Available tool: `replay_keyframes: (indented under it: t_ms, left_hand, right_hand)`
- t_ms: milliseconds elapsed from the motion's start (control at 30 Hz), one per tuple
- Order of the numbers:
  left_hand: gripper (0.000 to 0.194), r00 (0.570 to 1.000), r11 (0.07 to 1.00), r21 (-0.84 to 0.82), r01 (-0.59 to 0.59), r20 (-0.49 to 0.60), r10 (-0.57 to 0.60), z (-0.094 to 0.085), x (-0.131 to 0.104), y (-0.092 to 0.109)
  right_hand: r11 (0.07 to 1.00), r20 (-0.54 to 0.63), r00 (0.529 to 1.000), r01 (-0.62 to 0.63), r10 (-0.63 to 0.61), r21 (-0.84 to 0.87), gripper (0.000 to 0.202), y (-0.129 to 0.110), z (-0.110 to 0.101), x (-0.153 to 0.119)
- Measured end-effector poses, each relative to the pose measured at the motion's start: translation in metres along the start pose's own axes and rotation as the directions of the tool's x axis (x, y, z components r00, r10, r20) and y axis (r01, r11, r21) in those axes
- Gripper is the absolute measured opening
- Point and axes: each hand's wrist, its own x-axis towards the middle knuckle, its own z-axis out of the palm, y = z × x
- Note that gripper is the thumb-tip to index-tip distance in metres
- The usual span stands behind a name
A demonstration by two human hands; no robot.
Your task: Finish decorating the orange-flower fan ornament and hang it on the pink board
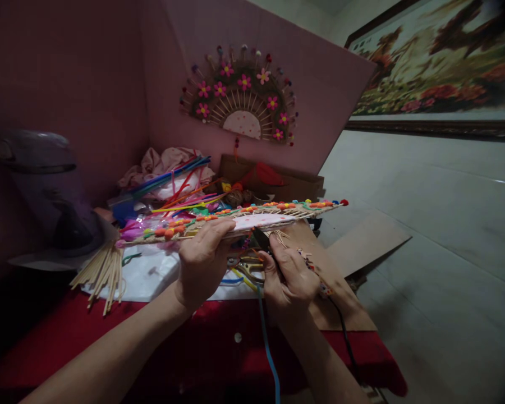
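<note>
My left hand [204,255] is closed on the near edge of a decorated fan [263,220], held up almost edge-on above the table. It has thin wooden sticks, orange flowers, coloured pom-poms along its rim and a pale dotted half-round centre. My right hand [290,275] grips a dark tool [261,240] with a tapered tip. The tip is close under the fan's pale centre; I cannot tell if it touches. My fingers hide most of this tool. Scissors with yellowish handles [249,268] lie below, between my hands.
A finished-looking fan [242,98] with pink flowers hangs on the pink board behind. Wooden sticks [103,275] lie at left, near a purple container [53,185]. Colourful pipe cleaners [185,188] are heaped behind. Cardboard [340,303] and a black cord [344,328] lie at right on the red cloth [151,342].
</note>
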Motion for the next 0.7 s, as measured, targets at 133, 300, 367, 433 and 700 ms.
replay_keyframes:
  t_ms: [133,300,367,433,700]
  left_hand:
    - [0.020,1.000,1.000,-0.008,-0.004,0.006,0.004,0.0007,-0.0009,-0.0005]
    - [0.021,1.000,1.000,-0.006,0.001,-0.002,-0.001,0.0005,-0.0005,0.0006]
    - [0.022,1.000,1.000,-0.009,0.000,0.001,0.000,0.0000,-0.0002,0.0012]
    - [0.022,1.000,1.000,-0.009,-0.005,0.005,0.005,-0.0005,0.0000,0.0016]
    - [0.021,1.000,1.000,0.000,0.007,0.020,-0.007,-0.0003,-0.0013,0.0006]
  right_hand:
    - [1.000,-0.011,1.000,0.012,-0.012,-0.014,0.037,0.0009,0.0011,-0.0004]
    - [0.999,-0.017,1.000,-0.015,0.015,0.034,0.039,0.0003,0.0018,-0.0003]
    - [0.999,-0.013,1.000,-0.020,0.021,0.041,0.036,-0.0002,0.0018,0.0000]
    - [0.998,-0.007,1.000,-0.028,0.029,0.048,0.032,-0.0003,0.0018,0.0001]
    - [0.999,-0.030,0.999,-0.023,0.024,0.023,0.026,0.0008,0.0023,0.0004]
